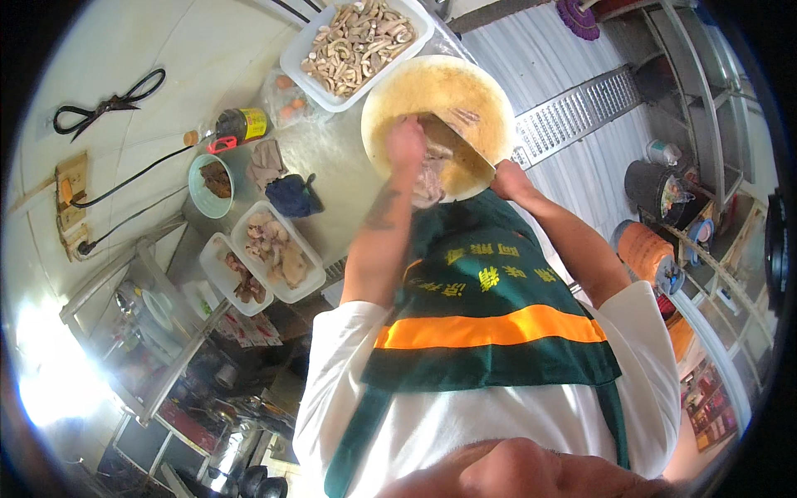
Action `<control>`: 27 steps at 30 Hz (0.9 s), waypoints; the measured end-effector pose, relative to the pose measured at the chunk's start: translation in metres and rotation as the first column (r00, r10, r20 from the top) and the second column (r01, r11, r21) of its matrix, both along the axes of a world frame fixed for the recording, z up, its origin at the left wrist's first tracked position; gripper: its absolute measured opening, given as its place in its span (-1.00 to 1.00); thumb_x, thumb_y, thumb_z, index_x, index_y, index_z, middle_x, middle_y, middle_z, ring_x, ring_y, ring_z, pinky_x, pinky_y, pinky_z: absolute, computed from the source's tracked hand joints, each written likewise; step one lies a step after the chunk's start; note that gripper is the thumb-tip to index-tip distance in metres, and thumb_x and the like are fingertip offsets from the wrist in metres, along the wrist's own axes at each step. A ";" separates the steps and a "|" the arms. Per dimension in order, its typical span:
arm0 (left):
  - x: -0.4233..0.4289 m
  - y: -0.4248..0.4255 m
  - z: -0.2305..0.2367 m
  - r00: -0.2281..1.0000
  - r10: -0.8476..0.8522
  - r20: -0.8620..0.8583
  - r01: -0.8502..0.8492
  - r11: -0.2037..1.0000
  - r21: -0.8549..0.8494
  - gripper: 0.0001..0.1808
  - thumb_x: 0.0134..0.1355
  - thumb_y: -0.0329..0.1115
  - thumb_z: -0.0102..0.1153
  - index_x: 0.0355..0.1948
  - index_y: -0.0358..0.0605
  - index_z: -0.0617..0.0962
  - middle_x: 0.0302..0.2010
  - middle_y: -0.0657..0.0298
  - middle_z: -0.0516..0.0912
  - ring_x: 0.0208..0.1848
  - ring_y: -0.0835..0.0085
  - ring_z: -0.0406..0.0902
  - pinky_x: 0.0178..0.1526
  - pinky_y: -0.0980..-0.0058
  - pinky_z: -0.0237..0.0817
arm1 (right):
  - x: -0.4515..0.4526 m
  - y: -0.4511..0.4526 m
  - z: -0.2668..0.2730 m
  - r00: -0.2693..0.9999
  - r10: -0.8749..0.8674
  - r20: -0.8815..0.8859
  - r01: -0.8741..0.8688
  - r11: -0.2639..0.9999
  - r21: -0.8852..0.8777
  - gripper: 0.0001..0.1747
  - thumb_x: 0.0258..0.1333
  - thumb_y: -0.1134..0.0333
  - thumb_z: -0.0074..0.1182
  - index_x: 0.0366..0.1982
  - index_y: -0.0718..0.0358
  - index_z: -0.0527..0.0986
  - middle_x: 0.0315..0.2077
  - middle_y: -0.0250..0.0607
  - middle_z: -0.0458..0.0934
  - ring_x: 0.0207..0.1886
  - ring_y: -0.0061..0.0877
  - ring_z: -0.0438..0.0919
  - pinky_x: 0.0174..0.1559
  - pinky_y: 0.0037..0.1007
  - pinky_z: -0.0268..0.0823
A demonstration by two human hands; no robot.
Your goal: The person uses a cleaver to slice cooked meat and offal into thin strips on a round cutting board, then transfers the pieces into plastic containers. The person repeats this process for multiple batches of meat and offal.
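My right hand (513, 180) grips the handle of a cleaver (457, 146), whose broad blade lies across a round, worn yellowish cutting board (398, 81). My left hand (406, 143), blurred, has its fingers curled at the far end of the blade; whether it pinches anything is hidden. A pale piece of cooked meat (428, 183) lies on the board beside my left wrist and partly along the blade. Beyond the cleaver's edge rest a few thin meat slices (464, 116).
A white tub of cut pieces (361, 46) stands behind the board, near bagged eggs (289, 103). Along the left are a sauce bottle (246, 124), a dark cloth (294, 195), a pale green bowl (212, 199) and two meat tubs (314, 280) (264, 305). Scissors (109, 106) hang on the wall.
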State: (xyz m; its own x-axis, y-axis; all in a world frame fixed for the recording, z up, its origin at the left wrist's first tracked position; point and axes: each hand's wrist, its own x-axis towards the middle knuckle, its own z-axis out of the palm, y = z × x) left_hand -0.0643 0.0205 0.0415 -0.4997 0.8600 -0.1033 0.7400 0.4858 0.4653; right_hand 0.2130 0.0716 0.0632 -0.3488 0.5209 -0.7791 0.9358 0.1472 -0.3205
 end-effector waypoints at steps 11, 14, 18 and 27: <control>0.005 0.003 0.019 0.999 0.006 -0.032 -0.011 0.986 -0.167 -0.65 0.38 -0.04 0.26 -0.12 -0.10 0.75 -0.11 -0.03 0.78 -0.09 -0.11 0.76 0.00 -0.06 0.58 | -0.040 -0.015 0.059 0.986 -0.095 -0.136 0.104 0.993 0.062 -0.68 0.17 0.36 0.15 -0.13 0.42 0.69 -0.16 0.36 0.73 -0.01 0.17 0.72 0.10 0.03 0.56; 0.002 0.002 0.013 0.996 -0.063 -0.069 0.049 0.980 -0.193 -0.69 0.41 -0.10 0.19 -0.14 -0.10 0.76 -0.10 -0.02 0.77 -0.10 -0.09 0.76 -0.01 -0.05 0.58 | -0.060 -0.012 0.047 0.995 -0.098 -0.030 0.100 0.993 0.068 -0.67 0.17 0.38 0.14 -0.12 0.47 0.68 -0.15 0.39 0.71 0.02 0.17 0.71 0.10 0.05 0.55; 0.005 -0.003 0.004 0.981 -0.196 -0.007 0.191 0.962 -0.196 -0.72 0.43 -0.17 0.14 -0.16 -0.10 0.76 -0.10 0.01 0.75 -0.11 -0.08 0.76 -0.04 -0.02 0.58 | -0.101 0.010 0.029 0.998 -0.036 -0.044 0.039 0.996 0.077 -0.65 0.17 0.37 0.14 -0.13 0.53 0.67 -0.12 0.44 0.70 0.05 0.17 0.71 0.10 0.03 0.56; 0.001 -0.010 0.009 0.963 -0.268 0.027 0.268 0.963 -0.020 -0.70 0.35 -0.12 0.30 0.04 0.09 0.76 -0.03 0.18 0.75 -0.05 0.05 0.75 0.01 0.10 0.57 | -0.059 0.032 0.029 0.983 -0.159 -0.086 0.157 0.987 -0.030 -0.59 0.13 0.33 0.13 -0.17 0.61 0.65 -0.24 0.43 0.71 -0.11 0.15 0.75 -0.03 -0.02 0.60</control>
